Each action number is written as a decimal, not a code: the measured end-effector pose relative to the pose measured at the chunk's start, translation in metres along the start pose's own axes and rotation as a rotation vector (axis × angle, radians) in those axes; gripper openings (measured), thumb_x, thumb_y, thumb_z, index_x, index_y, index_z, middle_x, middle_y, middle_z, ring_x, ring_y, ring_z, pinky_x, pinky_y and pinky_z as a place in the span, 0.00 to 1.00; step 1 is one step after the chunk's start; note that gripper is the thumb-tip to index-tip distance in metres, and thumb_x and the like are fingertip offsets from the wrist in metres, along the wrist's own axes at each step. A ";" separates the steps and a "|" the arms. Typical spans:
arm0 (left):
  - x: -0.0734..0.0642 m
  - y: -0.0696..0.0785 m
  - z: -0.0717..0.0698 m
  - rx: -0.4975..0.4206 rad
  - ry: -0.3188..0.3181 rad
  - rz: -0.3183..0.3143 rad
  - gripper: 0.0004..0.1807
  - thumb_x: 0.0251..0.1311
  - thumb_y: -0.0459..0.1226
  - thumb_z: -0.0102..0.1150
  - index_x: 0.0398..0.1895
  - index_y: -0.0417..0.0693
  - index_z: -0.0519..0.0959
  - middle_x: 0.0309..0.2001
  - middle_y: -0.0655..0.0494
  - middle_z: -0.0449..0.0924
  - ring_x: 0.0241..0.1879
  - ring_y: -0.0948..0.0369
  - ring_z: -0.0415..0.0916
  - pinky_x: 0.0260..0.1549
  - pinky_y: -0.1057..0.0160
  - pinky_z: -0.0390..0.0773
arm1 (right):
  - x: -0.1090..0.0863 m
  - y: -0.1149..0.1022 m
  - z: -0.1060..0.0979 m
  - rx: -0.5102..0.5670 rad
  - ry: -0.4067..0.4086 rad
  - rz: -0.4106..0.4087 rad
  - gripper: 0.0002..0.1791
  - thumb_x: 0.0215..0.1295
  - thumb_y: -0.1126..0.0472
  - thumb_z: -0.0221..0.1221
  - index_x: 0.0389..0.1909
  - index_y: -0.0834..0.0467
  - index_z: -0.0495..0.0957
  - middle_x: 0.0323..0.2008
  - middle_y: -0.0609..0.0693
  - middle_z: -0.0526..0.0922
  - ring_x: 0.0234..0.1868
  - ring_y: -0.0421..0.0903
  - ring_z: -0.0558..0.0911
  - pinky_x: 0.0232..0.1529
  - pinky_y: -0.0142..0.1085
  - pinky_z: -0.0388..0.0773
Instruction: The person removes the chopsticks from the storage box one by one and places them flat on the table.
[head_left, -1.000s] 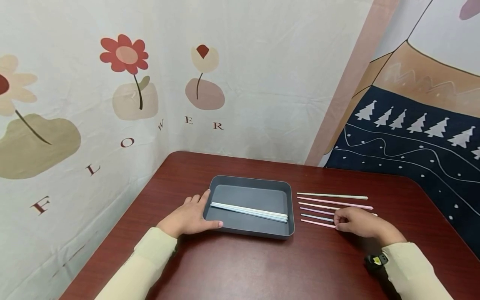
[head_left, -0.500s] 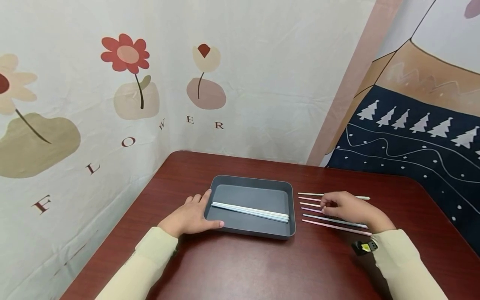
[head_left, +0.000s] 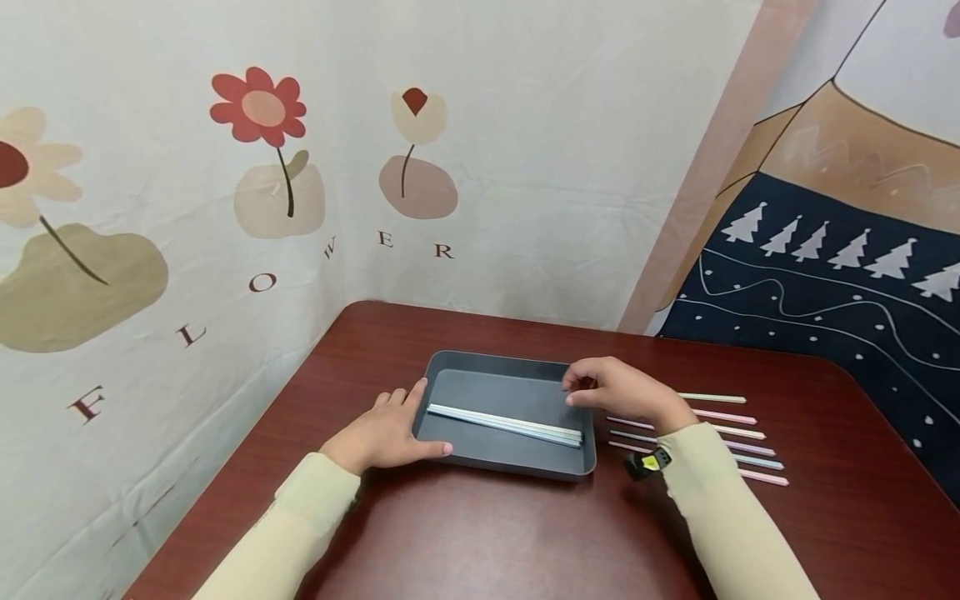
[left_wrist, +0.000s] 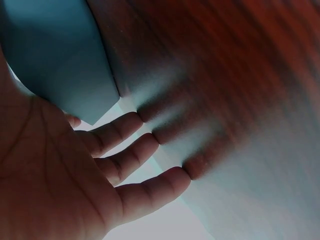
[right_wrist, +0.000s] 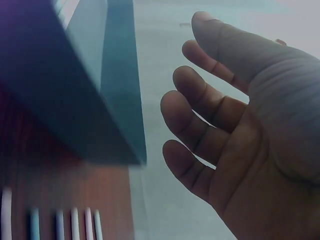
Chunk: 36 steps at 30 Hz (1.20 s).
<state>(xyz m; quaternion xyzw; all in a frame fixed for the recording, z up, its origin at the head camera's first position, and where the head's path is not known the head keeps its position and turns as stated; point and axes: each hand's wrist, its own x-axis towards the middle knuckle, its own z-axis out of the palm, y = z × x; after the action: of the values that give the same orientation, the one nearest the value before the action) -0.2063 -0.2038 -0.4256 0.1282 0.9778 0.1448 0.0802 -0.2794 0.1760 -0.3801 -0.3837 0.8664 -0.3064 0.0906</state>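
Observation:
A dark grey rectangular tray [head_left: 498, 389] stands on the table with several pale white and light-blue chopsticks [head_left: 504, 423] lying slantwise in it. My left hand [head_left: 382, 429] rests at the tray's left side, fingers spread and thumb along the front-left corner. In the left wrist view, the fingertips [left_wrist: 175, 177] of that hand meet the tabletop beside the tray. Over the tray's right rim hovers my right hand [head_left: 622, 390]; its fingers are loosely bent with nothing between them, as the right wrist view shows. Right of the tray, several pastel chopsticks [head_left: 765, 477] lie in a row, partly hidden by my right forearm.
The dark red-brown table [head_left: 510, 533] has rounded back corners. Behind it hangs a pale cloth [head_left: 540, 167] printed with flowers and letters, and a dark blue cloth [head_left: 802, 296] with white trees is at the right.
My right hand has moved left from above the row of chopsticks to the tray's right rim, empty. The left hand has stayed at the tray. The view has turned slightly.

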 end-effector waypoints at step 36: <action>0.001 0.001 0.001 -0.003 0.008 -0.008 0.70 0.43 0.78 0.55 0.78 0.38 0.48 0.67 0.35 0.62 0.65 0.39 0.60 0.56 0.44 0.70 | 0.090 -0.002 0.071 0.135 -0.309 0.044 0.04 0.69 0.64 0.62 0.37 0.52 0.83 0.31 0.43 0.79 0.31 0.39 0.74 0.36 0.35 0.72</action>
<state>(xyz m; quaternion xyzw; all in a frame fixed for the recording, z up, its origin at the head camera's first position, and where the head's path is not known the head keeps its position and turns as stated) -0.2070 -0.2026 -0.4261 0.1238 0.9784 0.1464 0.0771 -0.3119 0.0775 -0.4287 -0.4004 0.8276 -0.2994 0.2550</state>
